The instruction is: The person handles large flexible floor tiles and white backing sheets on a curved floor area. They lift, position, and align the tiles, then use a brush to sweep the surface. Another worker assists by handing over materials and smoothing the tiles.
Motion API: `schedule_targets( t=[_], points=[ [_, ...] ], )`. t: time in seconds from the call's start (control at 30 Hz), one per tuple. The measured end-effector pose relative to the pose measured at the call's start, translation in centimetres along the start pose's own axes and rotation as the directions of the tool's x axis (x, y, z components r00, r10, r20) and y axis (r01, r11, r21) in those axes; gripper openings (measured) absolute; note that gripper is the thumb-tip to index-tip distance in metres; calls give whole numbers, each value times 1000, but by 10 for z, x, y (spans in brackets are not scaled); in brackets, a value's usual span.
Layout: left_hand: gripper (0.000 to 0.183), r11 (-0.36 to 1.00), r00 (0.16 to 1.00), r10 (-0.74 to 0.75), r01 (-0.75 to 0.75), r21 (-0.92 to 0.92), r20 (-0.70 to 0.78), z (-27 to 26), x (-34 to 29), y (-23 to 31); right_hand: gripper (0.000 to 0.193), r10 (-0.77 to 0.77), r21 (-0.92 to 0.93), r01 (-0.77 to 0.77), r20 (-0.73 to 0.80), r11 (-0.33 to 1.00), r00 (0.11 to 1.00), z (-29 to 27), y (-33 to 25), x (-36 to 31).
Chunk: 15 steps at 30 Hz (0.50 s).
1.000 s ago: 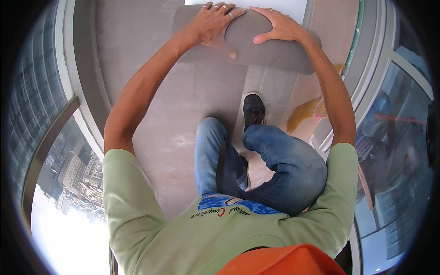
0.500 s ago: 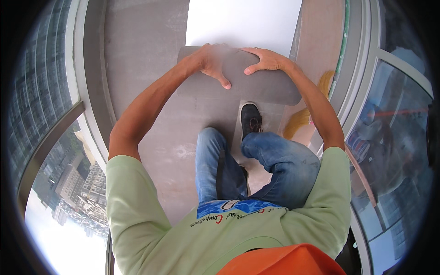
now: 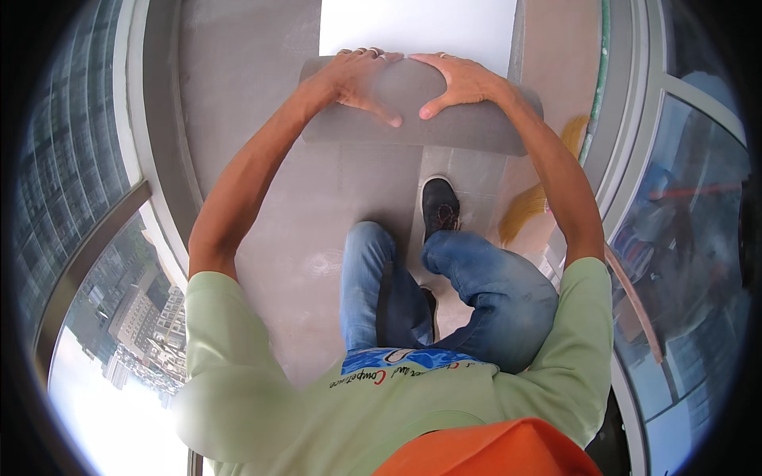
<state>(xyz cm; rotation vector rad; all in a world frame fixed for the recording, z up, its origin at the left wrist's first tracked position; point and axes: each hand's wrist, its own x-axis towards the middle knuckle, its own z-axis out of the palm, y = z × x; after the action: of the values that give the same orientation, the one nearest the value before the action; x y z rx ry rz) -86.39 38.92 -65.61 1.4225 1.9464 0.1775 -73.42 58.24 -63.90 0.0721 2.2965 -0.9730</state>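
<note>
A thick grey roll of sheet material [image 3: 413,136] lies across the floor in front of my feet. On its far side a flat white sheet [image 3: 417,25] stretches away; whether it joins the roll is hidden at the roll's far edge. My left hand [image 3: 359,81] lies over the roll's left half, its fingers bent over the far side and the thumb on the near face. Mirroring it, my right hand [image 3: 462,82] grips the right half. The two index fingers almost meet at the top.
Two tan bristle bundles, the lower one [image 3: 524,214] beside my right forearm, lie at the right. A window frame [image 3: 136,87] bounds the floor on the left, and a glazed frame [image 3: 627,151] on the right. My shoe [image 3: 440,208] stands just behind the roll.
The roll has shifted away from me, and both hands have gone with it, still on top. The gap between roll and shoe has grown.
</note>
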Motion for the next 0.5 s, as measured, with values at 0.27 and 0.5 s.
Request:
schedule_targets(
  t=[0.27,0.5],
  points=[
    [108,961,907,44,76,-265,419,30,-29,27,100,28,190,-93,322,977,946,53,-7,-20],
    [110,869,868,60,197,-453,493,54,-32,7,100,-125,-252,69,-212,965,969,110,-32,-59]
  ],
)
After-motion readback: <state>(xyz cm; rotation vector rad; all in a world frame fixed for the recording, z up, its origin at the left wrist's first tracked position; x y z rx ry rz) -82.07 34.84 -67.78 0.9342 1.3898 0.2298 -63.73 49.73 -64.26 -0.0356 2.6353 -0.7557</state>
